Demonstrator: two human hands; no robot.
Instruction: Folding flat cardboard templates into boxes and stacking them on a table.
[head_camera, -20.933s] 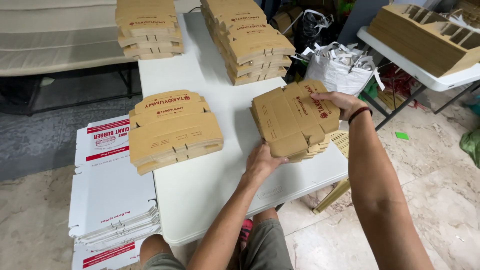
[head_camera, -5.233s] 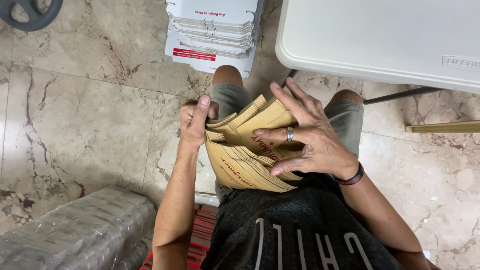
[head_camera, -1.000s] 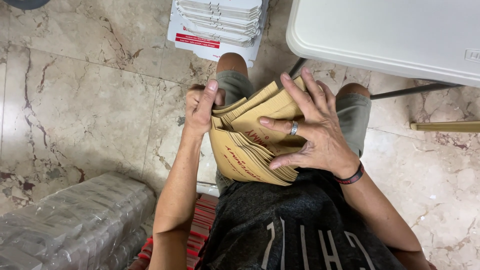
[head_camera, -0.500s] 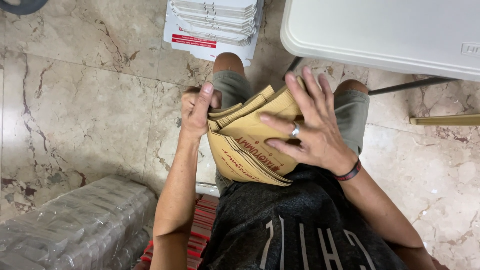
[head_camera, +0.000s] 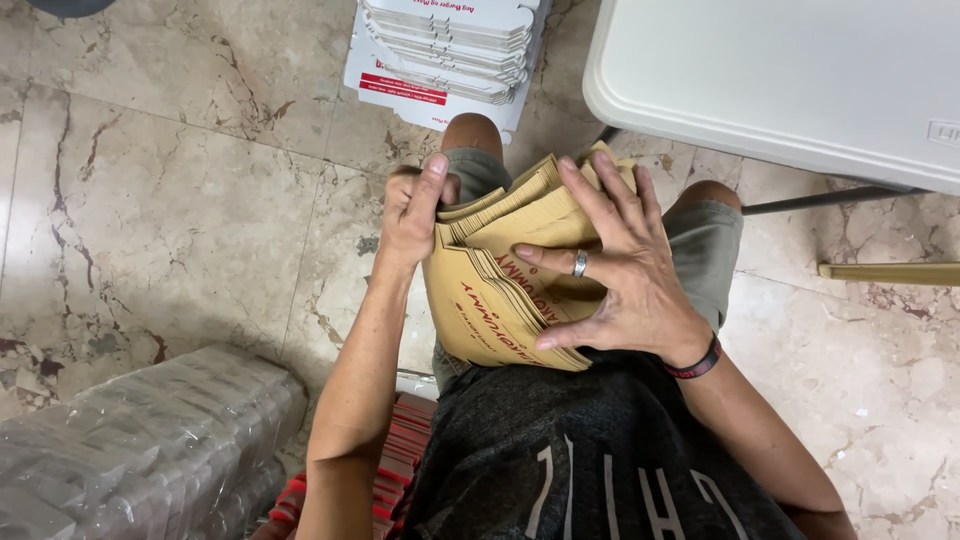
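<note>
You are squaring a stack of flat kraft cartons on your lap.

At eight o'clock a clear-wrapped bundle (head_camera: 140, 450) is lying on the floor. Your left hand (head_camera: 415, 210) is curling against the flat brown cartons (head_camera: 500, 290) at their left edge, seemingly to align them, while your right hand (head_camera: 615, 275) is spreading flat on top, pinning them. White flat boxes (head_camera: 440, 50) with red bands are sitting at twelve o'clock, the white worktop (head_camera: 780, 80) at two.
</note>
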